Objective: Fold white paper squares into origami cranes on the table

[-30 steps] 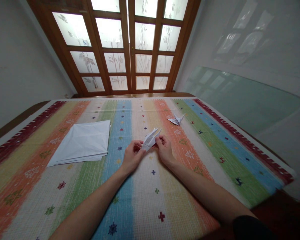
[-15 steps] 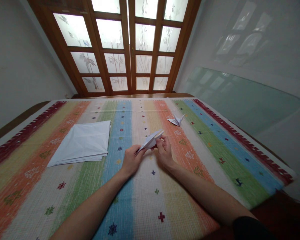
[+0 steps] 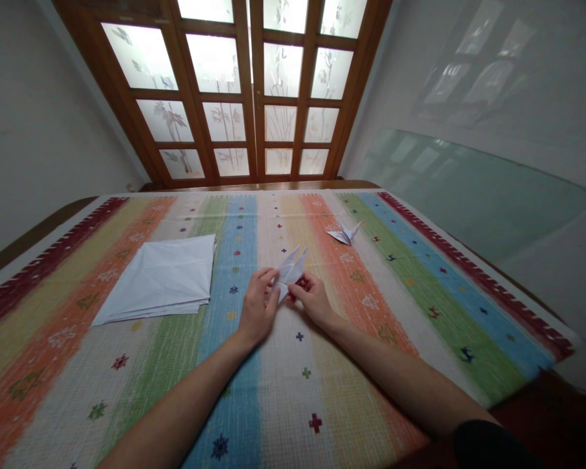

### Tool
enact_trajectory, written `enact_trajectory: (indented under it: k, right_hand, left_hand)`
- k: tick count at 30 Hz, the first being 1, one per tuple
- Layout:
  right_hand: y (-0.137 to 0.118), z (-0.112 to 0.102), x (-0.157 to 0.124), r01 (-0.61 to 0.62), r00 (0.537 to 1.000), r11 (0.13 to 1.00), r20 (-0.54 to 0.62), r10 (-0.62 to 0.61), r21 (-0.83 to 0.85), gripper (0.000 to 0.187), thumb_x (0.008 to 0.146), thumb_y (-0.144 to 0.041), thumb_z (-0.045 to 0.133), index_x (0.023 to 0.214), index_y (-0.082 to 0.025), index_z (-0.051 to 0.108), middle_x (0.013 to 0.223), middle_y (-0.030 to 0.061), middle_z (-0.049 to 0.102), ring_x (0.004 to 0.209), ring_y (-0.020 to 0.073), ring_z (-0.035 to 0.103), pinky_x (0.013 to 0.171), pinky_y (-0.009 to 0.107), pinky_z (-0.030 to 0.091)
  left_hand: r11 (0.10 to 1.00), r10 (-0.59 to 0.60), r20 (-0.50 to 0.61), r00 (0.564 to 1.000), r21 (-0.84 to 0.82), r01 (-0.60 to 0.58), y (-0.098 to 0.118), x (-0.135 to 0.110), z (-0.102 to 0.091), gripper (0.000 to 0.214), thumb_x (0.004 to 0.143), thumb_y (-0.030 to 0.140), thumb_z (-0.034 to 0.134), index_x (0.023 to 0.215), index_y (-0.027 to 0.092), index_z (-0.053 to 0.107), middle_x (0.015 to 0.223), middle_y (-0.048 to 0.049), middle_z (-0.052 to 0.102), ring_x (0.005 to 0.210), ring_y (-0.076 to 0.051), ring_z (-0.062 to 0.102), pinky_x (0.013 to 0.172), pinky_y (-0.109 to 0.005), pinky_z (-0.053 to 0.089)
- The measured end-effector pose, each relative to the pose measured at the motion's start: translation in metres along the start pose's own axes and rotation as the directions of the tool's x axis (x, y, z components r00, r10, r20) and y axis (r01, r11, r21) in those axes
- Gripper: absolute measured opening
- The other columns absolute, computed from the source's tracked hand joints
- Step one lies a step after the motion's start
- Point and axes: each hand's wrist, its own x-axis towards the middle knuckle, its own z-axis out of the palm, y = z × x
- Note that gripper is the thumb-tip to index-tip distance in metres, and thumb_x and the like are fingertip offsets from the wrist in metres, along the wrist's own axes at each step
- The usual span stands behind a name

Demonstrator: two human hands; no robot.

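Note:
A small folded piece of white paper [image 3: 292, 268] is held between my two hands over the middle of the table. Two narrow points of it stick up, away from me. My left hand [image 3: 260, 305] grips its left side, thumb in front and fingers behind. On the lower right, my right hand [image 3: 313, 299] pinches it between thumb and fingers. Part of the paper's lower end is hidden by my fingers. Farther back on the right, a folded white paper crane [image 3: 344, 233] sits on the cloth.
A stack of white paper sheets [image 3: 166, 277] lies to the left of my hands. The striped, patterned tablecloth [image 3: 317, 391] covers the table. Beyond the far edge stand wooden doors [image 3: 256, 124] with frosted panes, and a pale glass panel [image 3: 473, 182] is along the right wall.
The folded paper has turned so its two points now face away from me and stand apart. My right hand has shifted left and lower on it; my left hand has changed its grip.

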Motion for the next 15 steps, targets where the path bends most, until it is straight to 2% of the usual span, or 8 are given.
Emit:
enact_trajectory:
  k: [2, 6, 8, 11, 15]
  right_hand:
    - [0.0006, -0.0008, -0.0003, 0.021, 1.000, 1.000, 0.016, -0.021, -0.009, 0.025, 0.067, -0.041, 0.073, 0.073, -0.021, 0.059, 0.061, -0.0033, 0.059, 0.053, 0.0126, 0.054, 0.051, 0.025, 0.046]
    - [-0.0001, -0.0023, -0.0005, 0.086, 0.995, 0.996, 0.047, -0.085, -0.035, 0.030, 0.068, -0.048, 0.073, 0.070, -0.021, 0.060, 0.067, -0.0014, 0.059, 0.063, 0.0142, 0.055, 0.059, 0.026, 0.048]
    - [-0.0016, -0.0028, -0.0002, 0.127, 0.991, 0.990, 0.050, -0.125, -0.053, 0.032, 0.068, -0.051, 0.073, 0.068, -0.021, 0.061, 0.077, 0.0004, 0.060, 0.068, 0.0145, 0.055, 0.061, 0.027, 0.048]
    - [-0.0035, -0.0031, 0.0001, 0.175, 0.984, 0.982, 0.043, -0.173, -0.065, 0.031, 0.067, -0.050, 0.074, 0.066, -0.021, 0.062, 0.092, 0.0031, 0.061, 0.078, 0.0164, 0.057, 0.066, 0.028, 0.049]
    - [-0.0027, -0.0035, -0.0009, 0.129, 0.986, 0.991, 0.113, -0.124, -0.043, 0.022, 0.072, -0.042, 0.070, 0.070, -0.022, 0.062, 0.076, 0.0004, 0.061, 0.072, 0.0162, 0.057, 0.069, 0.030, 0.048]
  left_hand:
    - [0.998, 0.057, 0.061, 0.997, -0.004, -0.057, 0.0021, -0.0007, -0.0003, 0.024, 0.087, 0.023, 0.054, 0.110, 0.021, 0.061, 0.115, -0.0099, 0.060, 0.104, -0.020, 0.059, 0.086, -0.035, 0.048]
    - [0.997, 0.018, 0.095, 0.995, -0.081, -0.010, 0.0024, -0.0009, 0.0006, 0.030, 0.077, 0.030, 0.068, 0.104, 0.019, 0.059, 0.102, -0.0074, 0.063, 0.095, -0.020, 0.060, 0.084, -0.035, 0.048]
    - [0.990, -0.043, 0.096, 0.994, -0.129, 0.055, 0.0004, -0.0003, 0.0018, 0.034, 0.070, 0.031, 0.074, 0.098, 0.019, 0.059, 0.096, -0.0052, 0.064, 0.089, -0.019, 0.061, 0.081, -0.033, 0.049]
    - [0.947, -0.180, 0.114, 0.977, -0.249, 0.204, -0.0029, 0.0018, 0.0031, 0.033, 0.067, 0.033, 0.076, 0.091, 0.019, 0.059, 0.086, -0.0027, 0.065, 0.078, -0.017, 0.061, 0.074, -0.029, 0.049]
    - [0.874, -0.295, 0.127, 0.947, -0.365, 0.321, -0.0045, 0.0062, 0.0021, 0.032, 0.065, 0.034, 0.077, 0.087, 0.017, 0.061, 0.080, -0.0019, 0.066, 0.073, -0.015, 0.061, 0.069, -0.027, 0.049]
